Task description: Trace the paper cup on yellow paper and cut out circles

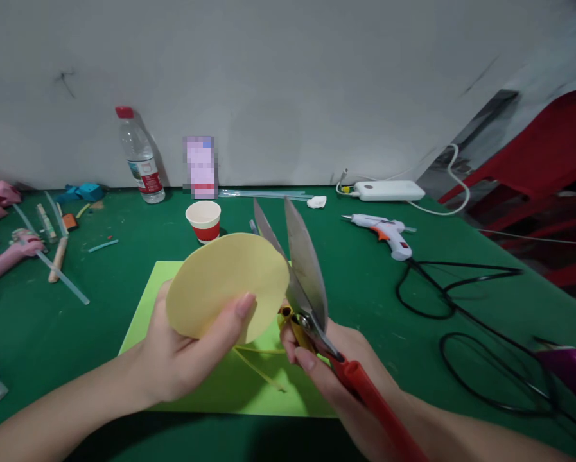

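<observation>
My left hand pinches a pale yellow disc, thumb across its face and the other fingers behind. The disc looks like thin card or foam and is tilted up. My right hand is closed on a pair of scissors with a red-covered handle. Their broad metal blades stand apart, pointing up and away. The disc's right edge meets the left blade in view; whether it lies between the blades I cannot tell. A small yellow and dark part shows by my right fingers. Thin yellow strips appear below the disc.
A bright green sheet lies on the green table. Behind stand a paper cup, a water bottle and a blurred phone-like screen. A white glue gun with looping black cord lies right; a pink glue gun lies left.
</observation>
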The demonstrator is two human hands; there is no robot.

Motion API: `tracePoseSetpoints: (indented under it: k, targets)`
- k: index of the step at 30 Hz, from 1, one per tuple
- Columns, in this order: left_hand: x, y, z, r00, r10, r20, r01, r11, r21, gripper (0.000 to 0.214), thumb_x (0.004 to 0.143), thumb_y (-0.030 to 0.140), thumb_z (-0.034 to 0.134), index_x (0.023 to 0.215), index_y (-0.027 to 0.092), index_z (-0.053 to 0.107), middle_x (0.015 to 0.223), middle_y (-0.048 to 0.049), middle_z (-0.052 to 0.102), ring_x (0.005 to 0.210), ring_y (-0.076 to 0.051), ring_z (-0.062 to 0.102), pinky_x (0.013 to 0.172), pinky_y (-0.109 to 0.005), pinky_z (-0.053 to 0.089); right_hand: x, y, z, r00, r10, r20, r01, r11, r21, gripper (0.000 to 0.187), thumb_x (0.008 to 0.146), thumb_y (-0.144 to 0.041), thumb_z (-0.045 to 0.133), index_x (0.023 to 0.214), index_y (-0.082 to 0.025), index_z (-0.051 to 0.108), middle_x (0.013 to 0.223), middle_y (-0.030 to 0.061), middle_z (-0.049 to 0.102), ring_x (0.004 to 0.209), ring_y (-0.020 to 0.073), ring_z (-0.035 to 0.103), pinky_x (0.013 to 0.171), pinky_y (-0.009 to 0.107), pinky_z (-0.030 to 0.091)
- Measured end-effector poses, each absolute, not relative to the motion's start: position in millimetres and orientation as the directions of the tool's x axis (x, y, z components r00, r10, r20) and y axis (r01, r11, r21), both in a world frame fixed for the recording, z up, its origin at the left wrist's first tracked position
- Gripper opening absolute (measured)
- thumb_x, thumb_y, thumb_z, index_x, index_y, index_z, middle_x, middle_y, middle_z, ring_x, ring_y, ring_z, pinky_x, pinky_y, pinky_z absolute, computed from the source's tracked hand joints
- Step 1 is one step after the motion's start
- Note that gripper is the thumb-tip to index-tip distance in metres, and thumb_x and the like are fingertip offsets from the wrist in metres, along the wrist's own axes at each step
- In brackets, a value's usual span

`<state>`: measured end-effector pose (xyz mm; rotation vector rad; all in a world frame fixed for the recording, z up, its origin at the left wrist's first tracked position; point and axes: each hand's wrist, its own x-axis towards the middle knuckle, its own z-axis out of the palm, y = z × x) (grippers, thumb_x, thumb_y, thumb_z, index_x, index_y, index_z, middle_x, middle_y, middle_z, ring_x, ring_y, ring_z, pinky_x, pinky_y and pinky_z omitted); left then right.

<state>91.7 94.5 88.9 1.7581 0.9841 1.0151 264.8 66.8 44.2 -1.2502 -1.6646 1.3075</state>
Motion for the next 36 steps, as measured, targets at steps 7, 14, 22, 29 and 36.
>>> tracePoseSetpoints:
  k: [7, 14, 22, 29, 36]
  targets:
    - [88.4, 94.4, 86.7, 0.38, 0.897, 0.225, 0.193, -0.315, 0.929, 0.018, 0.082, 0.032, 0.048, 0.066, 0.023, 0.049, 0.055, 0.0033, 0.045, 0.048, -0.01, 0.047, 0.044, -0.022, 0.042, 265.3, 67.9, 47.5, -0.308, 0.949, -0.062, 0.334, 0.046, -0.942, 0.012, 0.08, -0.029, 0.039, 0.071, -0.021, 0.042, 0.065, 0.0001, 0.053, 0.052, 0.0118, 0.047, 0.045, 0.025, 0.035]
    - [89.5, 95.3, 88.2, 0.382, 0.889, 0.252, 0.223, -0.353, 0.909, 0.021, 0.082, 0.034, 0.049, 0.065, 0.022, 0.051, 0.053, 0.0025, 0.047, 0.046, -0.01, 0.047, 0.041, -0.021, 0.042, 264.4, 68.1, 50.2, -0.312, 0.948, -0.066, 0.327, 0.042, -0.944, 0.011, 0.079, -0.028, 0.04, 0.07, -0.022, 0.042, 0.063, -0.0003, 0.054, 0.05, 0.012, 0.047, 0.043, 0.024, 0.035]
    - [85.3, 93.7, 81.2, 0.393, 0.866, 0.309, 0.2, -0.408, 0.891, 0.019, 0.084, 0.026, 0.047, 0.066, 0.021, 0.051, 0.054, 0.0028, 0.046, 0.046, -0.01, 0.048, 0.044, -0.02, 0.042, 266.0, 66.3, 51.0, -0.305, 0.95, -0.072, 0.386, 0.054, -0.921, 0.009, 0.079, -0.023, 0.036, 0.072, -0.021, 0.042, 0.064, -0.0014, 0.053, 0.051, 0.0104, 0.047, 0.045, 0.022, 0.037]
    - [85.3, 93.8, 79.7, 0.373, 0.872, 0.318, 0.205, -0.411, 0.888, 0.015, 0.081, 0.021, 0.051, 0.066, 0.021, 0.054, 0.052, 0.0023, 0.049, 0.044, -0.011, 0.049, 0.041, -0.02, 0.043, 264.1, 67.0, 53.9, -0.289, 0.956, -0.046, 0.416, 0.083, -0.905, 0.011, 0.078, -0.024, 0.035, 0.07, -0.021, 0.041, 0.06, -0.0019, 0.053, 0.049, 0.0096, 0.046, 0.042, 0.02, 0.037]
    - [88.3, 95.2, 85.8, 0.38, 0.892, 0.244, 0.133, -0.314, 0.94, 0.014, 0.082, 0.028, 0.05, 0.072, 0.021, 0.057, 0.062, 0.0, 0.056, 0.054, -0.012, 0.054, 0.049, -0.021, 0.047, 264.9, 66.6, 52.1, -0.266, 0.964, -0.01, 0.46, 0.117, -0.88, 0.01, 0.079, -0.02, 0.038, 0.076, -0.021, 0.048, 0.054, -0.0038, 0.051, 0.043, 0.0093, 0.045, 0.038, 0.018, 0.035]
